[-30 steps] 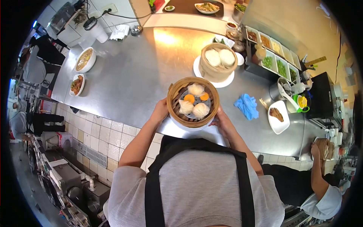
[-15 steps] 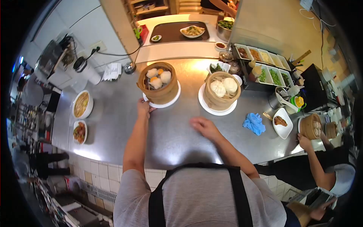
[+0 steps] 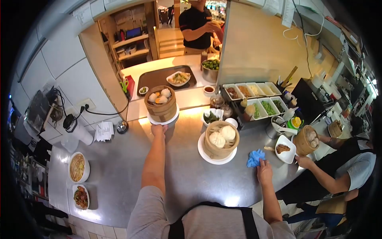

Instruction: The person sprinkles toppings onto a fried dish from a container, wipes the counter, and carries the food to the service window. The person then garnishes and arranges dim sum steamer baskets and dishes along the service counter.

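Note:
My left hand (image 3: 159, 130) is closed on the near edge of a white plate (image 3: 175, 118), which carries a bamboo steamer (image 3: 162, 111) with dumplings and orange slices. The plate is held up near the pass-through ledge. To the right, my right hand (image 3: 264, 167) touches a crumpled blue cloth (image 3: 254, 158) on the steel counter, its fingertips at the cloth's edge. Between the hands, a second steamer (image 3: 219, 150) with white buns stands on a white plate (image 3: 202, 153). Just behind it is a white dish of dark greens (image 3: 211, 116).
Two bowls of food (image 3: 78, 167) stand at the left. A brown tray (image 3: 145, 78) lies on the ledge, with a person (image 3: 195, 28) beyond. Topping containers (image 3: 254, 91) line the right back. A co-worker's hand (image 3: 305, 161) is beside another steamer (image 3: 306, 140) near a dish of meat (image 3: 289, 144).
My left hand has moved forward with the plate and dumpling steamer, toward the ledge. My right hand has moved right, to the blue cloth. The co-worker's steamer has come closer to the meat dish.

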Motion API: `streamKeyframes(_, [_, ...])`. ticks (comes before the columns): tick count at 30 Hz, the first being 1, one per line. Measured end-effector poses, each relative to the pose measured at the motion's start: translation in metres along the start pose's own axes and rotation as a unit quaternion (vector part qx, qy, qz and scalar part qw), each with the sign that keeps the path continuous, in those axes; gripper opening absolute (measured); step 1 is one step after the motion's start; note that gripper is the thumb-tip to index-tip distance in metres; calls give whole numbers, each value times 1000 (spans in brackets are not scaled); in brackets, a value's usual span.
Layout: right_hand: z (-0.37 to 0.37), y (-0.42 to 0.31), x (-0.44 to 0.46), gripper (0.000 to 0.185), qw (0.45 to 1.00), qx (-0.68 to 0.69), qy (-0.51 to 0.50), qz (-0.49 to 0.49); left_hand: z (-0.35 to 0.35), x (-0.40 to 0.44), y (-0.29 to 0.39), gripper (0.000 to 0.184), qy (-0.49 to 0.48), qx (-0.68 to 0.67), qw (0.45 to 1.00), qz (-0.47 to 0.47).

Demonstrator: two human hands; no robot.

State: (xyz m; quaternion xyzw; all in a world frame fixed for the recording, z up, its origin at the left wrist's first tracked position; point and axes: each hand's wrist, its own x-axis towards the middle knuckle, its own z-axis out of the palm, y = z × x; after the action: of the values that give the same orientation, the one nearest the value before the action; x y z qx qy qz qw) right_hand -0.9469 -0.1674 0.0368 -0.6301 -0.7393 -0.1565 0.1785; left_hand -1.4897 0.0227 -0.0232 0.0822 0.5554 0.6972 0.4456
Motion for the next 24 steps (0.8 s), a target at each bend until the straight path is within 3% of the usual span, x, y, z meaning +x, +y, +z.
streamKeyframes(3, [17, 4, 11, 27, 997, 39, -67, 29, 3, -27, 5, 24, -122, 47, 989, -66])
streamKeyframes(6, [26, 14, 20, 29, 994, 28, -105, 30, -5, -70, 7, 17, -223, 127, 965, -48])
streamKeyframes(8, [7, 10, 32, 37, 994, 23, -104, 33, -33, -57, -32, 18, -244, 83, 966, -21])
streamKeyframes(11, [-46, 14, 40, 38, 992, 101, 47, 54, -67, -107, -34, 23, -204, 100, 973, 49])
streamKeyframes(13, [-98, 29, 40, 39, 981, 99, -11, 168, -94, -149, -33, 26, -176, 121, 974, 80])
streamKeyframes(14, [-107, 46, 35, 41, 976, 86, 45, 196, -109, -172, -33, 27, -168, 122, 974, 92])
streamKeyframes(16, [-111, 99, 23, 45, 966, 59, -33, 249, -138, -210, -36, 29, -139, 107, 980, 96])
streamKeyframes(18, [-104, 154, 1, 41, 949, 119, -195, 217, -151, -258, -36, 26, -101, 97, 984, 109])
streamKeyframes(21, [-127, 175, 1, 32, 872, 302, -240, 301, -165, -307, -54, 21, -82, 135, 981, 116])
streamKeyframes(23, [-104, 221, 1, 21, 914, 226, 83, 327, -135, -340, -61, 22, -102, 219, 968, 66])
streamKeyframes(24, [-122, 232, 17, 18, 860, 318, 161, 365, -114, -360, -63, 25, -109, 261, 958, 38])
